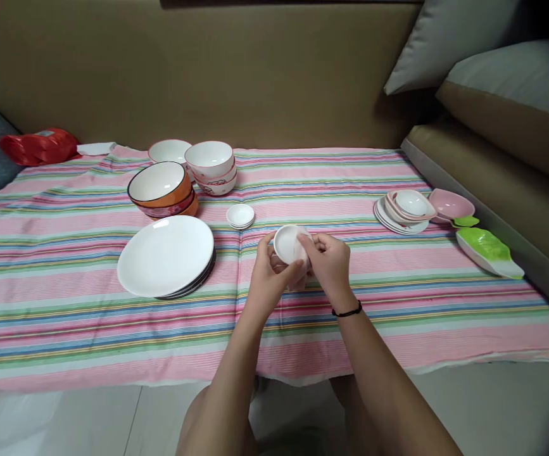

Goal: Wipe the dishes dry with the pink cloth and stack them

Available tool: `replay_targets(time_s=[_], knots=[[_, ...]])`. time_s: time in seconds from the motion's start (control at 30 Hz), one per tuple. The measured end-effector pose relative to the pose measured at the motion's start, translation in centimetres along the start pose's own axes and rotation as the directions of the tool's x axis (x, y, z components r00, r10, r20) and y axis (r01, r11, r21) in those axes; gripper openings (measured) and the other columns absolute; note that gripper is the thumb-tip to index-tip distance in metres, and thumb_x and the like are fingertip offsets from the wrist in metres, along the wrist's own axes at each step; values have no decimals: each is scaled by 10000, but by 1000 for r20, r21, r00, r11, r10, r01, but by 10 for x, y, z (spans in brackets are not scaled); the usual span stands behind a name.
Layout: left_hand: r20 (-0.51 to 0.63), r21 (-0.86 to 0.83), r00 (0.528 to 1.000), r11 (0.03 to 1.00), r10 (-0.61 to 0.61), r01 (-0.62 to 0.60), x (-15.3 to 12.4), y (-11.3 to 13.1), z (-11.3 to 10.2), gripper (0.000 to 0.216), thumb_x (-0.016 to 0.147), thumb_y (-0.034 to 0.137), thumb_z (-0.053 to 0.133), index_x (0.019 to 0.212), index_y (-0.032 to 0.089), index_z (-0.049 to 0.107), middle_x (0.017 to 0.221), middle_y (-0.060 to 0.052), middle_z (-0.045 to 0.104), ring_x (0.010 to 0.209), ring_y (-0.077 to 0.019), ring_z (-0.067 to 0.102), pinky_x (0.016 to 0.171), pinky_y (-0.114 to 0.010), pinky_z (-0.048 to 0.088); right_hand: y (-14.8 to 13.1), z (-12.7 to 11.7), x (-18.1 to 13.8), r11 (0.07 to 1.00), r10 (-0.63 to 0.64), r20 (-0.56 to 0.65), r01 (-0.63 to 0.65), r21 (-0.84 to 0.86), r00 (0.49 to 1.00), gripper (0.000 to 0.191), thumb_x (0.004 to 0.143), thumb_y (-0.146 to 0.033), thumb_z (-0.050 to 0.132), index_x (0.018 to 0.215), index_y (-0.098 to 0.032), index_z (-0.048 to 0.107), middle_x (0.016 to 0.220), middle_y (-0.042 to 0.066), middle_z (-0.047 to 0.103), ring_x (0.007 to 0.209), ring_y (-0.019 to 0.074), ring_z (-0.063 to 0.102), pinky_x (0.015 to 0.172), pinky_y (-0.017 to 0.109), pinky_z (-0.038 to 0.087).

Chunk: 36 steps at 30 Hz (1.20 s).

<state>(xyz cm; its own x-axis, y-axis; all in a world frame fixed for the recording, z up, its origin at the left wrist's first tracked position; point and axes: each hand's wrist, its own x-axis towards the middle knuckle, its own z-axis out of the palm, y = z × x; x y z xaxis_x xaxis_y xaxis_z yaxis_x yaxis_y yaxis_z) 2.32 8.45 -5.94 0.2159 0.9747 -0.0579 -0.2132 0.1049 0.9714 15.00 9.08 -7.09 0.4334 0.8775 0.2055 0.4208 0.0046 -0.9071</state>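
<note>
A small white dish (285,242) is held up above the striped cloth, tilted so its inside faces me. My left hand (273,269) grips it from the left, with the thumb at its lower edge. My right hand (330,256) pinches a thin white tissue or cloth (300,280) against the dish's right side; its exact material is hard to tell. Part of the dish is covered by the tissue and my fingers. Just beyond my left hand, a short stack of small white dishes (240,215) rests on the cloth.
Left of my hands stand stacked plates (164,256), orange-sided bowls (157,187) and white bowls (210,159). To the right are small plates and bowls (410,209), a pink dish (451,204) and a green leaf-shaped dish (485,247). The striped cloth (126,342) covers the seat; cushions (516,95) sit at the right.
</note>
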Motion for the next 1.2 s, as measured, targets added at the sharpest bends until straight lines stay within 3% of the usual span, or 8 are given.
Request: replay_targets(time_s=[0.23,0.37,0.47,0.67,0.83,1.03,1.13,1.2], knots=[[131,-78,991,997,16,-6,7,1,-12,594,652,221,758,1207,198,549,1053,-56,650,878,-168,620,762,-270,484,7,-5,7,890,88,248,-187,415,965,325,653,-372,742,886,-162,658,790,40,671,655,154,583,554,251,439],[274,2,962,1000,-20,20,5,10,-16,486,734,289,704,1192,173,593,966,-53,667,859,-175,613,751,-272,476,5,-10,7,957,96,142,-131,260,985,352,660,-427,740,568,-172,514,480,-54,428,448,74,360,427,220,282],[149,-24,988,999,-41,45,4,13,-16,512,747,350,696,1214,198,550,829,-8,650,752,-138,599,723,-264,480,4,-10,5,996,-33,61,28,88,998,482,773,-438,636,470,-184,361,442,-62,275,448,67,274,431,228,227],[-24,28,999,999,-44,44,9,9,-19,364,749,452,668,991,182,641,740,9,594,697,-122,555,677,-253,483,2,-6,2,977,-57,240,4,213,969,210,764,-378,645,742,-172,613,654,1,580,594,124,501,513,227,362],[21,158,999,986,-49,45,11,7,-21,394,805,533,571,710,152,606,657,2,517,617,-110,473,571,-230,425,1,-5,1,998,-61,95,62,-7,994,486,751,-446,650,473,-188,347,463,-59,271,473,72,251,461,245,210],[-6,-43,998,998,-56,55,7,11,-13,440,731,406,703,1099,214,558,812,2,622,717,-118,569,675,-239,475,1,-5,2,994,-100,56,103,-38,993,370,832,-405,535,552,-188,427,502,-42,366,506,96,331,490,243,254],[25,-41,999,999,-31,32,8,10,-14,444,703,367,729,1090,202,589,822,-14,645,742,-134,592,689,-249,483,4,-5,5,995,-78,108,72,64,991,224,796,-384,577,697,-184,562,612,-20,511,571,114,434,526,234,328],[36,29,999,999,-37,36,10,9,-16,381,748,420,677,1046,187,637,712,-2,608,656,-130,565,620,-245,468,4,-7,6,998,-66,72,65,22,995,332,776,-421,602,578,-188,475,533,-38,406,524,99,364,492,237,281]])
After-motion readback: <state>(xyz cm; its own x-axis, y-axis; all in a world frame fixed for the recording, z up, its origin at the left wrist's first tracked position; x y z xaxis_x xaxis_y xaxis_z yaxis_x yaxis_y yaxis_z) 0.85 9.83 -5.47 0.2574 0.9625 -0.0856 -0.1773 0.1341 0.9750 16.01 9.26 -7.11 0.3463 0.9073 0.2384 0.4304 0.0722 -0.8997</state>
